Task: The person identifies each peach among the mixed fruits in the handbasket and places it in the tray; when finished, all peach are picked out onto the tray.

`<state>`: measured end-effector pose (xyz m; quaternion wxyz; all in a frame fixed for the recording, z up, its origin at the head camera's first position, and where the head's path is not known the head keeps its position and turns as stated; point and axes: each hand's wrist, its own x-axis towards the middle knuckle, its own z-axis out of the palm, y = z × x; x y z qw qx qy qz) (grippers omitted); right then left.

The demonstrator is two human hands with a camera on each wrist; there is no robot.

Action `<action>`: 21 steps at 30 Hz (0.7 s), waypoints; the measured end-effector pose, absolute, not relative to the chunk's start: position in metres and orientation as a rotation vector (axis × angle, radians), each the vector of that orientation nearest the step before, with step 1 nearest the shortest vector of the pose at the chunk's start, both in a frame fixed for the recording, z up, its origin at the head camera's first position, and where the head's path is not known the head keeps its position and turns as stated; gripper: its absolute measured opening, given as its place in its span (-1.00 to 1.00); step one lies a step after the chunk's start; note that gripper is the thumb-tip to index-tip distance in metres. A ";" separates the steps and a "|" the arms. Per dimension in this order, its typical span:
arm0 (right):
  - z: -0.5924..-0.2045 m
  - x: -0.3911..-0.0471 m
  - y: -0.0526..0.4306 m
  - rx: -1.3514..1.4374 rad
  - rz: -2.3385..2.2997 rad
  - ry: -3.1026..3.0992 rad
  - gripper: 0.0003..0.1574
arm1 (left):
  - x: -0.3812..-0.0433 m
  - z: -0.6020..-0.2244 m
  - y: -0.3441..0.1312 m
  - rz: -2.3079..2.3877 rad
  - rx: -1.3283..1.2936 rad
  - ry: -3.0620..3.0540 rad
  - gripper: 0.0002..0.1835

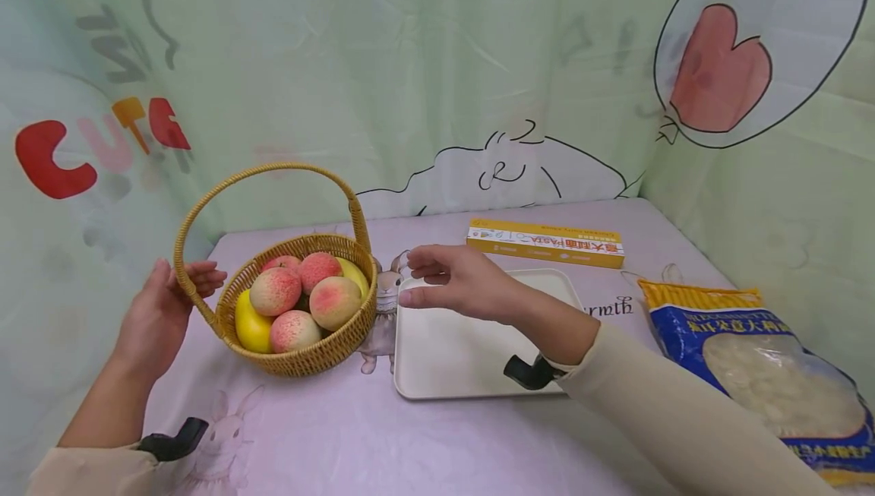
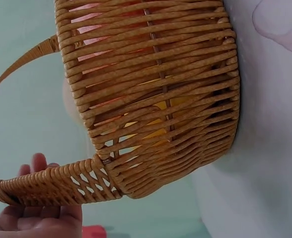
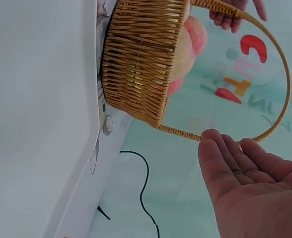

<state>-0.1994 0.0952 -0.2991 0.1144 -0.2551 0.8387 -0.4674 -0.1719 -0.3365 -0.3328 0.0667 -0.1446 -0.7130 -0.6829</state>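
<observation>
A woven wicker basket (image 1: 314,357) with a tall hoop handle (image 1: 270,169) stands on the left of the table. Several pink-and-cream peaches (image 1: 276,291) fill it, along with a smooth yellow fruit (image 1: 254,323) and a second yellow fruit (image 1: 354,277) partly hidden by peaches. My left hand (image 1: 153,321) is at the handle's left side, fingers extended and partly behind it. In the left wrist view the handle (image 2: 51,186) crosses in front of those fingers. To the basket's right, my right hand (image 1: 458,279) hovers over the tray's near-left area, holding nothing, fingers loosely extended toward the basket.
A cream rectangular tray (image 1: 444,355) lies right of the basket, under my right forearm. Behind it is a yellow-and-white pasta box (image 1: 547,244). A blue-and-yellow plastic food bag (image 1: 779,374) lies at the right. Printed curtains (image 1: 437,63) enclose the table.
</observation>
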 end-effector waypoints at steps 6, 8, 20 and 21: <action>-0.295 -0.211 0.074 -0.746 -1.314 2.463 -0.15 | -0.176 -0.335 -0.338 -2.172 -0.447 -2.034 -0.50; -0.294 -0.216 0.066 -0.740 -1.295 2.459 -0.10 | -0.177 -0.336 -0.337 -2.194 -0.438 -2.013 -0.53; -0.287 -0.235 0.032 -0.818 -1.259 2.453 -0.31 | -0.182 -0.339 -0.333 -2.252 -0.488 -1.920 -0.55; -0.287 -0.237 0.030 -0.835 -1.258 2.448 -0.36 | -0.183 -0.339 -0.333 -2.254 -0.492 -1.916 -0.55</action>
